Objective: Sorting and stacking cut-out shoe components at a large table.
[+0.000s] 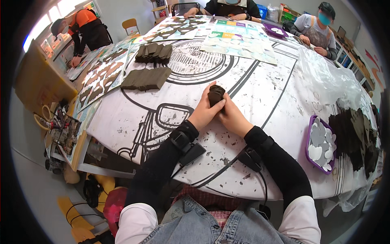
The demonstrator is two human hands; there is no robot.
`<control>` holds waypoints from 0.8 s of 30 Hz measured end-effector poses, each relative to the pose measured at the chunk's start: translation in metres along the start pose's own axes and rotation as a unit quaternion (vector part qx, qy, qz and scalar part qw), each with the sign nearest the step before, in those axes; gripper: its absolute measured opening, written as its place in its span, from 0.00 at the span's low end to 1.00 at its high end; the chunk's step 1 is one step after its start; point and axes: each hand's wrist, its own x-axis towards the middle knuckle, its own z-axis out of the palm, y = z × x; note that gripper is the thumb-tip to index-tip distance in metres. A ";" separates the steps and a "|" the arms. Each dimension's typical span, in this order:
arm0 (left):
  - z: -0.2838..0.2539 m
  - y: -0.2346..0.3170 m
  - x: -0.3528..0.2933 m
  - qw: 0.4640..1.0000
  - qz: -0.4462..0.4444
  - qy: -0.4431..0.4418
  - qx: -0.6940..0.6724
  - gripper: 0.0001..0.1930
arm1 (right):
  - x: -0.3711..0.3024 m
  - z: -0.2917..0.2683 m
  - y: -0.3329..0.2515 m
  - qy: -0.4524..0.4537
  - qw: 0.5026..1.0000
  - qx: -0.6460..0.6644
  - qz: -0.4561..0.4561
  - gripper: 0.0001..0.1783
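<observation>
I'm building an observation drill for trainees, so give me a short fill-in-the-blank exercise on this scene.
1. Of the left hand and the right hand, ____ touch the small dark stack.
2. The tray of grey and white pieces is ____ in colour.
3. That tray lies to the ____ of the small dark stack.
4. The co-worker at upper left wears an ____ top.

Missing words: both; purple; right; orange.

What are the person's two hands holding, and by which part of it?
A small stack of dark pieces, held by its sides between the left hand and the right hand.
</observation>
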 end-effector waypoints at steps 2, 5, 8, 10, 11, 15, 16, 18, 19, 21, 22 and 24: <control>0.013 0.018 0.000 0.997 0.005 -0.008 -0.082 0.38 | 0.002 -0.009 -0.004 0.008 0.999 0.000 0.047 0.23; 0.017 0.027 0.001 0.994 0.105 0.023 0.003 0.35 | 0.005 -0.007 -0.016 0.056 0.998 -0.013 0.001 0.22; 0.005 0.008 -0.002 1.000 -0.022 -0.012 -0.009 0.31 | 0.003 -0.003 -0.006 0.016 0.998 -0.017 0.054 0.21; 0.010 0.010 -0.005 0.999 0.042 0.012 0.016 0.29 | 0.003 -0.003 -0.005 0.018 0.999 -0.030 0.039 0.21; 0.009 0.007 -0.004 1.000 0.002 0.008 0.007 0.30 | 0.002 -0.002 -0.006 0.021 0.999 -0.043 0.020 0.21; 0.011 0.012 -0.001 0.999 0.005 0.029 -0.026 0.31 | 0.000 -0.007 -0.016 0.021 0.995 -0.069 0.074 0.17; 0.013 0.013 -0.001 0.996 0.057 0.056 -0.032 0.31 | 0.002 -0.009 -0.018 0.020 0.995 -0.069 0.074 0.17; 0.007 0.009 0.003 0.984 0.129 0.126 0.014 0.30 | 0.007 -0.017 -0.018 0.000 0.968 -0.250 -0.023 0.17; -0.002 0.008 0.005 0.979 0.141 0.120 0.090 0.28 | 0.007 -0.020 -0.015 -0.006 0.964 -0.263 -0.024 0.17; -0.018 0.010 0.004 0.987 0.048 0.049 0.142 0.18 | 0.006 -0.028 -0.013 -0.007 0.970 -0.242 -0.009 0.16; -0.026 0.004 0.001 0.987 0.047 0.051 0.144 0.18 | 0.007 -0.029 -0.014 -0.010 0.976 -0.216 0.000 0.15; -0.033 -0.006 0.002 0.994 -0.042 -0.001 0.099 0.17 | 0.005 -0.034 -0.005 -0.017 0.979 -0.204 0.023 0.16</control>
